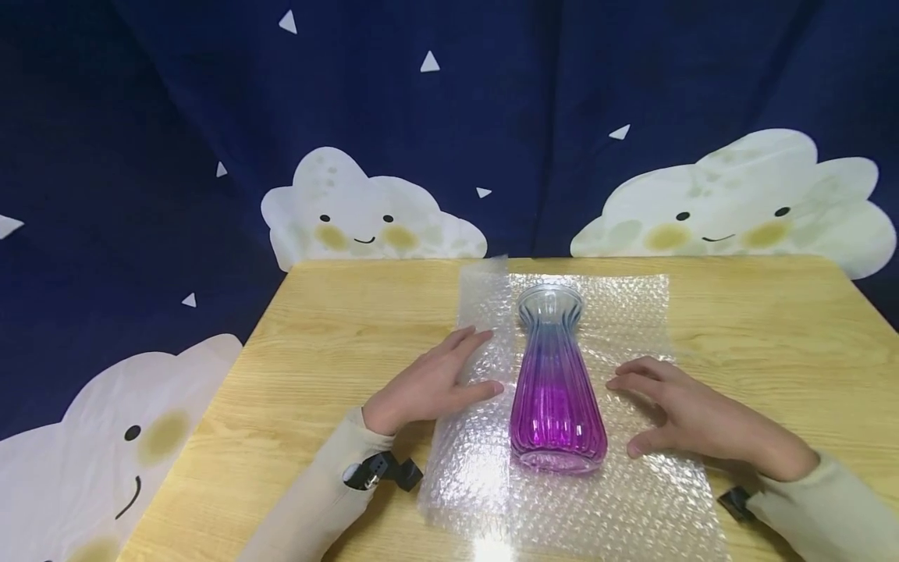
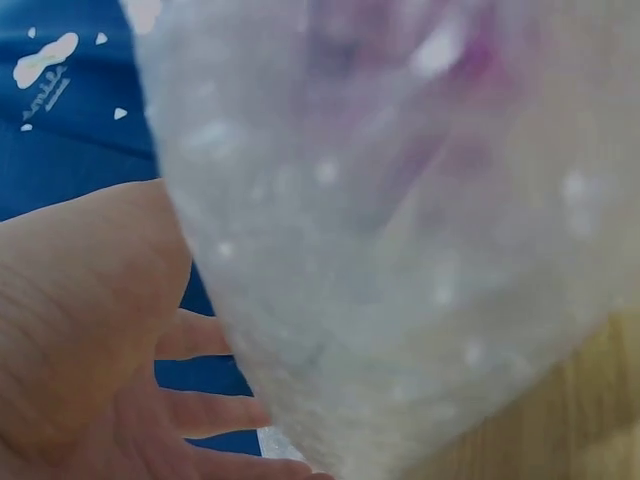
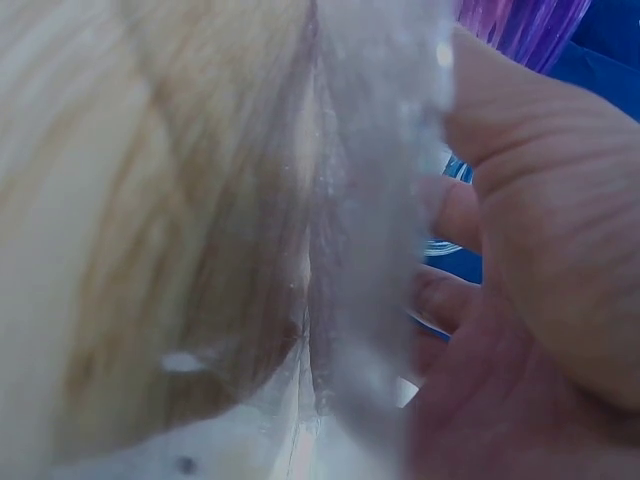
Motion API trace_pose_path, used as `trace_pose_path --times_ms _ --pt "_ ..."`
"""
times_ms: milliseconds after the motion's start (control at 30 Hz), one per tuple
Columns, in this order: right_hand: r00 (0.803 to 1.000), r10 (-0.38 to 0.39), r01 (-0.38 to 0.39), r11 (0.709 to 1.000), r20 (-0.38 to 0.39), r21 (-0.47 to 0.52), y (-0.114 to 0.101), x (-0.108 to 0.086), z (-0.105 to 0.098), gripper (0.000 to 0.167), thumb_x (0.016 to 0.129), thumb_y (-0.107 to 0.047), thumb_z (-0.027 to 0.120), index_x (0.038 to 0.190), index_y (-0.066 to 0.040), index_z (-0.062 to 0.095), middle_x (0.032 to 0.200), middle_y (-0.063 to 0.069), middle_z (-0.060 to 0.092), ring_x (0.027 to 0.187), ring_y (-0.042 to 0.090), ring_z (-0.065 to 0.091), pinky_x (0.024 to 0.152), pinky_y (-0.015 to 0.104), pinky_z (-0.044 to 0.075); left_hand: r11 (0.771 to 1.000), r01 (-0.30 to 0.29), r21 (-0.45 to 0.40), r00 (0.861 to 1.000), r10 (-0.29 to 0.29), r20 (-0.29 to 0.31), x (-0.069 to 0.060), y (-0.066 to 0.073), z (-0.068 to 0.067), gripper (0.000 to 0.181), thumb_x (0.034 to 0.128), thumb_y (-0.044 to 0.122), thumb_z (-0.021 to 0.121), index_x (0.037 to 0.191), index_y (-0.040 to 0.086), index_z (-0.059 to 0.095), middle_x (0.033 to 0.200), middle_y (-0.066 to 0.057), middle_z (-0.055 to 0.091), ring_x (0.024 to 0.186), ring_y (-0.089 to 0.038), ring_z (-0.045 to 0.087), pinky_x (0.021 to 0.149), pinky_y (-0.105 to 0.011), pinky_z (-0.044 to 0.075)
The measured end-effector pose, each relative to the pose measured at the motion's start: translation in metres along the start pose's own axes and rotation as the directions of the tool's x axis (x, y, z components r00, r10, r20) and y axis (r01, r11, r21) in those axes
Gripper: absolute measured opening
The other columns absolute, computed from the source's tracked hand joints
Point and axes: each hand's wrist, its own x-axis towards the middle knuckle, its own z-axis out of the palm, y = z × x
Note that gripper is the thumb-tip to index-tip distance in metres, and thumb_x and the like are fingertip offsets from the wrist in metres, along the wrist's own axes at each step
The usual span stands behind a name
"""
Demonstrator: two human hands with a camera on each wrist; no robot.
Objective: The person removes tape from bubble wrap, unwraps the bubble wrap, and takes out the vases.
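A ribbed glass vase, clear blue at the neck and purple-pink below, lies on bubble wrap with its mouth away from the person. The left hand rests at the wrap's left part, fingers spread and thumb toward the vase. To the right of the vase, the right hand hovers over or touches the wrap, fingers loosely bent, apart from the glass. In the left wrist view, wrap covers much of the frame beside the left hand. The right wrist view shows the right hand behind blurred wrap.
The wooden table extends to both sides of the wrap. Behind it hangs a dark blue cloth with white triangles and smiling clouds. Small black devices are strapped at both wrists.
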Motion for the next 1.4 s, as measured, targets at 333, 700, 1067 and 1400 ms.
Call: trace_pose_path --times_ms 333,700,1067,1400 --pt "1.000 0.005 -0.005 1.000 0.009 0.014 -0.001 0.001 -0.001 0.089 0.069 -0.071 0.077 0.135 -0.013 0.066 0.139 0.017 0.060 0.126 0.042 0.058 0.098 0.065 0.054 1.000 -0.014 0.015 1.000 0.014 -0.028 -0.007 -0.009 0.002 0.085 0.0976 0.060 0.060 0.165 0.020 0.027 0.172 -0.016 0.023 0.155 -0.035 0.038 0.120 -0.055 0.044" --pt "1.000 0.015 -0.016 1.000 0.019 0.012 -0.003 0.002 0.000 0.090 0.068 -0.073 0.075 0.135 -0.014 0.066 0.139 0.017 0.060 0.127 0.043 0.057 0.099 0.065 0.054 1.000 -0.010 0.007 0.999 0.011 -0.036 -0.008 -0.014 0.003 0.084 0.0972 0.057 0.062 0.164 0.019 0.029 0.172 -0.018 0.025 0.155 -0.036 0.036 0.119 -0.056 0.043" --pt "1.000 0.002 -0.002 1.000 -0.005 0.008 -0.001 0.000 0.000 0.090 0.068 -0.071 0.077 0.135 -0.013 0.066 0.139 0.018 0.059 0.125 0.042 0.058 0.097 0.065 0.055 1.000 -0.008 -0.020 1.000 0.007 -0.029 -0.008 -0.016 0.000 0.086 0.0967 0.056 0.064 0.165 0.021 0.025 0.172 -0.019 0.023 0.155 -0.038 0.035 0.119 -0.060 0.042" --pt "1.000 -0.011 0.011 1.000 -0.011 0.004 -0.001 0.001 0.002 0.090 0.067 -0.071 0.078 0.135 -0.013 0.066 0.138 0.017 0.060 0.124 0.041 0.059 0.097 0.064 0.055 1.000 -0.003 -0.020 0.999 0.003 -0.034 -0.009 -0.020 -0.002 0.089 0.0961 0.055 0.065 0.166 0.021 0.022 0.172 -0.019 0.021 0.155 -0.040 0.036 0.118 -0.062 0.042"
